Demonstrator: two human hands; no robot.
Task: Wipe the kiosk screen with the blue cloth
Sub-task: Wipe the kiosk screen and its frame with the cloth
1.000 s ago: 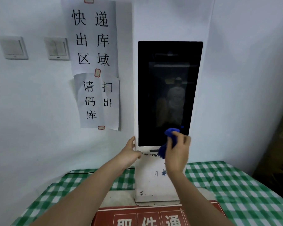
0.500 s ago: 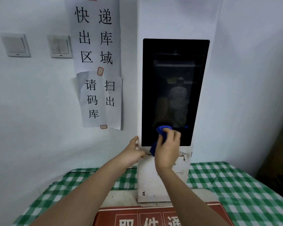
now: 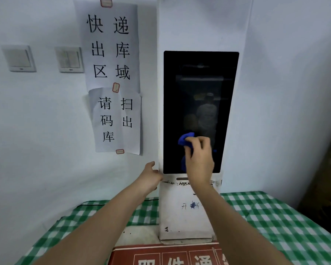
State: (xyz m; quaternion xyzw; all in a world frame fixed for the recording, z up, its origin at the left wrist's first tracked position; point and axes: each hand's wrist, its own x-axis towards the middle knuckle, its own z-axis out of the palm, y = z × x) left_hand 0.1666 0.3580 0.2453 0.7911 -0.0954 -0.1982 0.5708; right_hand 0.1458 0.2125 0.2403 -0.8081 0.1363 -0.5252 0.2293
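A tall white kiosk (image 3: 187, 217) stands upright on the table against the wall, and its black screen (image 3: 199, 83) is dark and reflective. My right hand (image 3: 200, 159) presses a bunched blue cloth (image 3: 185, 139) against the lower part of the screen. The cloth sticks out above and to the left of my fingers. My left hand (image 3: 149, 175) grips the kiosk's left edge just below the screen's bottom corner.
A green-and-white checked tablecloth (image 3: 275, 226) covers the table. Paper signs (image 3: 113, 77) with Chinese characters hang on the wall left of the kiosk, with two light switches (image 3: 69, 59) further left. A red printed box (image 3: 161, 255) lies at the near edge.
My right hand with the cloth has moved up from the screen's bottom edge and bezel onto the lower screen, sliding a little left. My left hand has kept its hold on the kiosk's edge.
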